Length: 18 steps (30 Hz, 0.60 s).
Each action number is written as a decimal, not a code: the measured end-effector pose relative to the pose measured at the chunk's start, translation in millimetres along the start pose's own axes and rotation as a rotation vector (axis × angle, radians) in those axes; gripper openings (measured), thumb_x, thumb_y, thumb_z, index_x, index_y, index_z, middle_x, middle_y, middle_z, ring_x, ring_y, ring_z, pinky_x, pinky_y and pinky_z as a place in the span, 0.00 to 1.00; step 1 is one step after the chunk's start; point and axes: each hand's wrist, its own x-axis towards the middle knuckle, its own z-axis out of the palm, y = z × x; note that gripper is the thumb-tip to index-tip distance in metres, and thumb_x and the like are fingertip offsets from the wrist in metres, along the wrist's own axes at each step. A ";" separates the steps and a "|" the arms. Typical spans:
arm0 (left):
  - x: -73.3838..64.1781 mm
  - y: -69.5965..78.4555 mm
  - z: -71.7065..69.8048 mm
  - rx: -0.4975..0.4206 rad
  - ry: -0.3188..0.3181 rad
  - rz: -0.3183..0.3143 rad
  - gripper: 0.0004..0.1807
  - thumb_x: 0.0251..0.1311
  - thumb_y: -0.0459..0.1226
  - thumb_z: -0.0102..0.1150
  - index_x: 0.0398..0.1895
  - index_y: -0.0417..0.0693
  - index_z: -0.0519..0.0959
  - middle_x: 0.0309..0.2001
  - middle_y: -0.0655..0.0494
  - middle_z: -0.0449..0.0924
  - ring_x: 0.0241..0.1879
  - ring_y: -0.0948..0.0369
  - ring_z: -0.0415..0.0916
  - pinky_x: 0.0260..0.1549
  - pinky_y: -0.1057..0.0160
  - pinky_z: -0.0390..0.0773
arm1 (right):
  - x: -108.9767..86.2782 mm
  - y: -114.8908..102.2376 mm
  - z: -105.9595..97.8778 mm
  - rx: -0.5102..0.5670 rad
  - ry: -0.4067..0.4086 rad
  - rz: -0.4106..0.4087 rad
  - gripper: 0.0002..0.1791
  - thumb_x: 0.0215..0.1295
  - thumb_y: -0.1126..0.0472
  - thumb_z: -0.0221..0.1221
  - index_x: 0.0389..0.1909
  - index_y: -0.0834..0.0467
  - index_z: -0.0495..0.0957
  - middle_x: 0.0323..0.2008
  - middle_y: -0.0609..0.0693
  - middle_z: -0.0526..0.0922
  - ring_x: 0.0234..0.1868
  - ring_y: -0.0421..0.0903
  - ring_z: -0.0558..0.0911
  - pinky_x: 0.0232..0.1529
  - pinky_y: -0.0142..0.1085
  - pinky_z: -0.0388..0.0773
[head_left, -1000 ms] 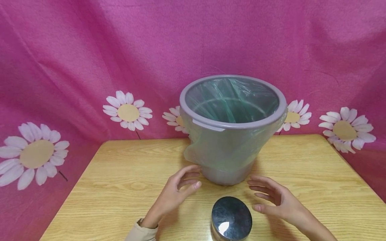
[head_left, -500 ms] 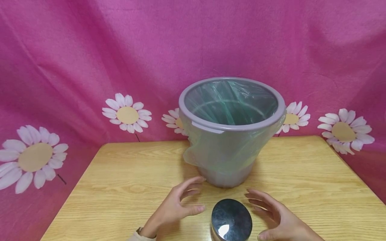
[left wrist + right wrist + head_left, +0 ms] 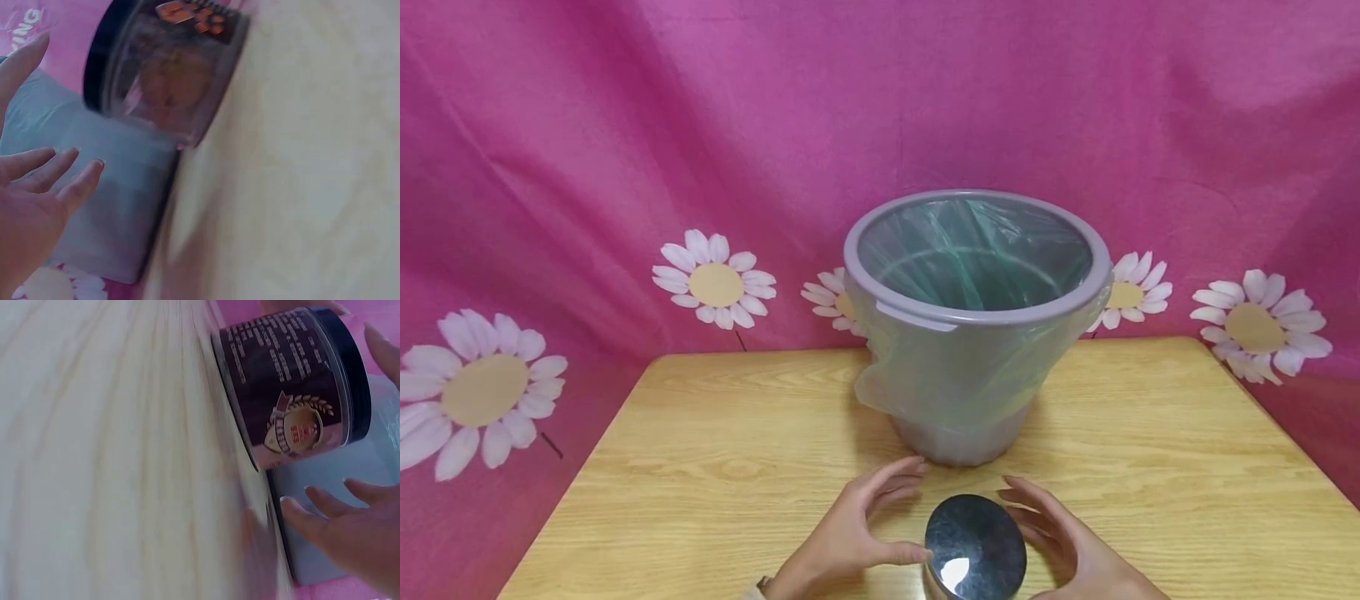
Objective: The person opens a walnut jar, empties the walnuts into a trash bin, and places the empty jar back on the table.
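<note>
A clear jar with a black lid point(image 3: 976, 546) stands on the table at the bottom of the head view. In the right wrist view the jar point(image 3: 290, 387) shows a dark printed label, and something brownish shows through its wall in the left wrist view. My left hand point(image 3: 850, 533) is on the jar's left, fingers spread and gently bent, its thumb tip by the lid's edge. To the right of the jar, my right hand point(image 3: 1078, 554) curves loosely around it, thumb partly cut off by the frame. Both wrist views show gaps between fingers and jar.
Behind the jar stands a grey bin point(image 3: 962, 375) lined with a thin green plastic bag folded over its rim. It rests on the wooden table point(image 3: 722, 450). A pink cloth point(image 3: 775, 125) with daisies hangs behind the table.
Both hands have moved inward and nearer to the person, from beside the bin's base to either side of the jar. Jar and bin have stayed in place.
</note>
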 end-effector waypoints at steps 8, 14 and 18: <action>-0.3 -6.2 7.9 -0.003 -0.041 -0.004 0.45 0.46 0.30 0.74 0.69 0.48 0.63 0.64 0.45 0.67 0.64 0.45 0.66 0.62 0.51 0.65 | 0.4 2.7 1.3 -0.086 0.013 0.053 0.55 0.57 0.56 0.68 0.76 0.59 0.42 0.73 0.56 0.53 0.69 0.35 0.59 0.63 0.26 0.59; -1.9 -9.7 11.3 -0.025 -0.046 0.025 0.46 0.43 0.27 0.75 0.69 0.43 0.63 0.65 0.44 0.66 0.63 0.42 0.65 0.62 0.53 0.65 | 4.7 -0.3 7.0 -0.125 0.048 0.207 0.55 0.53 0.54 0.71 0.76 0.51 0.47 0.74 0.56 0.49 0.68 0.33 0.59 0.62 0.27 0.60; -3.5 -11.7 13.2 -0.012 -0.069 0.025 0.48 0.42 0.28 0.76 0.69 0.45 0.62 0.65 0.39 0.65 0.63 0.42 0.65 0.61 0.53 0.66 | 5.6 2.3 9.6 -0.143 0.053 0.196 0.55 0.51 0.57 0.72 0.76 0.52 0.48 0.72 0.50 0.57 0.68 0.34 0.61 0.60 0.28 0.61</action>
